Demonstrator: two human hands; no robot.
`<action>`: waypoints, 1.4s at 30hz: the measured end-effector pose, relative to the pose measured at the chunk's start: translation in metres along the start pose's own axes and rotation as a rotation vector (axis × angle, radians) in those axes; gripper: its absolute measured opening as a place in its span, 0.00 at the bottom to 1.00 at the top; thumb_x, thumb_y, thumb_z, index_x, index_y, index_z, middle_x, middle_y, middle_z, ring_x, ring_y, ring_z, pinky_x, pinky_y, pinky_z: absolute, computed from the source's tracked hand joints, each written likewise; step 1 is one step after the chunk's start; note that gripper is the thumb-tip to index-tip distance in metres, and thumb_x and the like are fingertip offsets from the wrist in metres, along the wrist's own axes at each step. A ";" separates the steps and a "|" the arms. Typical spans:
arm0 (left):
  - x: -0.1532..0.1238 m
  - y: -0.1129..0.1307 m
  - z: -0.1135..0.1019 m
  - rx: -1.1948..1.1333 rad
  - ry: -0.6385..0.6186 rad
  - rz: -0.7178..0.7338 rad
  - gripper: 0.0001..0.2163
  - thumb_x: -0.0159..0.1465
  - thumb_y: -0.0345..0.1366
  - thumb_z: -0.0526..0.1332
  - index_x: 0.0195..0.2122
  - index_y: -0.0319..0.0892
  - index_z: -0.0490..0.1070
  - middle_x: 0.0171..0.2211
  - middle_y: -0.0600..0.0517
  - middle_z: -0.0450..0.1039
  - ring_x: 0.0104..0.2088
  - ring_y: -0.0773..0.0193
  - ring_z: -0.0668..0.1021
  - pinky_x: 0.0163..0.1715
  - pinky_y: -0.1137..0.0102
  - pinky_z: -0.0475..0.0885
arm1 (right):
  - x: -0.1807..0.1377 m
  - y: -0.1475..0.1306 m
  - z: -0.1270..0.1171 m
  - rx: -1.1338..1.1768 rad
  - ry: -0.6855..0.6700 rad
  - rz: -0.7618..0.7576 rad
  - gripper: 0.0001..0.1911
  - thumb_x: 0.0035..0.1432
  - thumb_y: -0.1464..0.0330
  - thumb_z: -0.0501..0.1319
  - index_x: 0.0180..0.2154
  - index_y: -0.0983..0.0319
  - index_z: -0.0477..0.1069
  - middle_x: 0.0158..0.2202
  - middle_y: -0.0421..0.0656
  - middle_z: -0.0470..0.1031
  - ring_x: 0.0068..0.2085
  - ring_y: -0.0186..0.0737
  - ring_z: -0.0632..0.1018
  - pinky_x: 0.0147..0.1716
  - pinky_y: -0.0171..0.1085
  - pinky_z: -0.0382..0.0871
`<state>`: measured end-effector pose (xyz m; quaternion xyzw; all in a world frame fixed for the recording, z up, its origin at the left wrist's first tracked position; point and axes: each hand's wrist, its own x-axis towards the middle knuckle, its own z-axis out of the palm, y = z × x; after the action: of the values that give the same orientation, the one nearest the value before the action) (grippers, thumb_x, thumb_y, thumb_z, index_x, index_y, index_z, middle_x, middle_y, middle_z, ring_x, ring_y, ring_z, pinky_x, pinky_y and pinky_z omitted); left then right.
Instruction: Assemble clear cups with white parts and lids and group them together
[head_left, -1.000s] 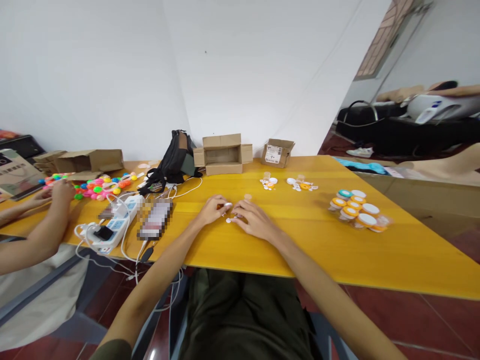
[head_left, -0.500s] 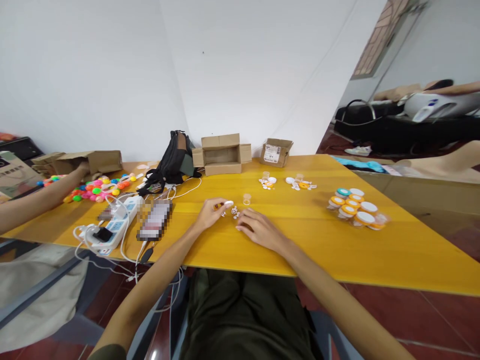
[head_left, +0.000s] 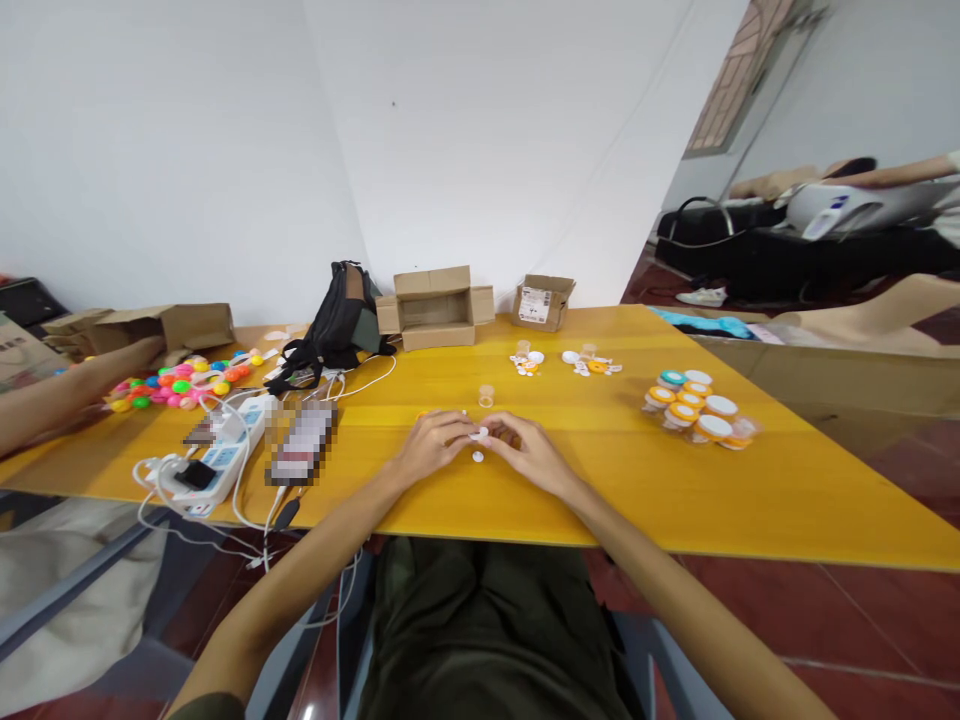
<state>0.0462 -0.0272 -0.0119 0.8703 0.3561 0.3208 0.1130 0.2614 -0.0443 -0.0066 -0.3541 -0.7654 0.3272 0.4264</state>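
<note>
My left hand (head_left: 433, 446) and my right hand (head_left: 531, 458) meet just above the table. Their fingertips pinch a small white plastic part (head_left: 480, 434) between them; its exact shape is too small to make out. A little white disc (head_left: 478, 457) lies on the table right below the fingertips. Beyond the hands stands a small clear plastic cup (head_left: 486, 396). An orange edge shows behind the left hand, mostly covered by it. Other small pieces near the fingers are hidden.
Two groups of small parts with clear cups (head_left: 523, 348) (head_left: 589, 352) lie farther back. Capped jars (head_left: 685, 410) cluster at right. Cardboard boxes (head_left: 439, 335) and a backpack (head_left: 341, 325) line the wall. At left are a power strip (head_left: 225, 462), a phone, coloured balls (head_left: 180, 385) and another person's arm (head_left: 82, 388).
Both hands have come together. My left hand, which held a white round lid, now pinches a small white part with my right hand, which had been over the loose pieces.
</note>
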 end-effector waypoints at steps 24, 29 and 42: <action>-0.001 0.003 -0.013 -0.071 -0.224 0.149 0.13 0.69 0.47 0.61 0.42 0.45 0.80 0.43 0.45 0.83 0.46 0.56 0.83 0.52 0.63 0.74 | -0.007 -0.002 -0.004 -0.116 -0.189 0.049 0.01 0.58 0.68 0.63 0.34 0.58 0.72 0.27 0.36 0.72 0.28 0.36 0.71 0.30 0.35 0.65; -0.001 0.001 -0.012 -0.048 -0.211 0.214 0.14 0.71 0.46 0.59 0.40 0.44 0.80 0.43 0.46 0.82 0.47 0.58 0.83 0.54 0.64 0.74 | -0.007 -0.002 -0.003 -0.156 -0.212 0.081 0.02 0.58 0.68 0.63 0.32 0.59 0.72 0.25 0.36 0.70 0.27 0.34 0.69 0.29 0.34 0.61; -0.001 0.004 -0.009 0.040 -0.243 0.192 0.12 0.70 0.43 0.60 0.44 0.42 0.78 0.50 0.44 0.78 0.51 0.54 0.80 0.54 0.62 0.75 | -0.013 -0.054 0.008 0.355 0.055 0.005 0.18 0.62 0.51 0.64 0.31 0.58 0.75 0.29 0.41 0.75 0.32 0.40 0.74 0.34 0.38 0.67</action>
<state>0.0419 -0.0311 -0.0034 0.9348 0.2614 0.2154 0.1065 0.2451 -0.0856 0.0276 -0.2839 -0.6828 0.4486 0.5019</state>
